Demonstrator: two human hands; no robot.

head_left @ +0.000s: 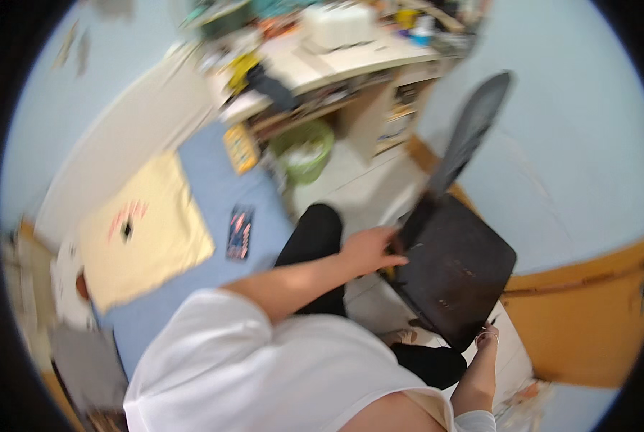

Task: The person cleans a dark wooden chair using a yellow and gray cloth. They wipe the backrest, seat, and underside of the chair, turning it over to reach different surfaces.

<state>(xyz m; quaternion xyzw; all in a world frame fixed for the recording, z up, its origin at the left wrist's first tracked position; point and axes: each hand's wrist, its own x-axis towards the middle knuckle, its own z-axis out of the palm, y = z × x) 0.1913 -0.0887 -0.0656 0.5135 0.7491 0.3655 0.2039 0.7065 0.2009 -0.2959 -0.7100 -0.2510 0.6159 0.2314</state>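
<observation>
A black two-panel object [455,270] is in front of me at the right. One flat panel with rounded corners faces up; a second panel [473,133] rises from its far left edge, seen nearly edge-on and smeared by motion. Its exact kind is unclear. My left hand [376,250] reaches across and is closed at the place where the two panels meet. My right hand [487,336], with a band at the wrist, is closed at the near right corner of the flat panel. A small dark tip shows beside its fingers.
I sit on a blue bed [243,191] with a yellow cloth [149,230], a dark patterned flat item [240,232] and a yellow packet [241,149]. A green bin [306,155] stands below the cluttered desk [336,63]. A wooden door [588,324] is at the right.
</observation>
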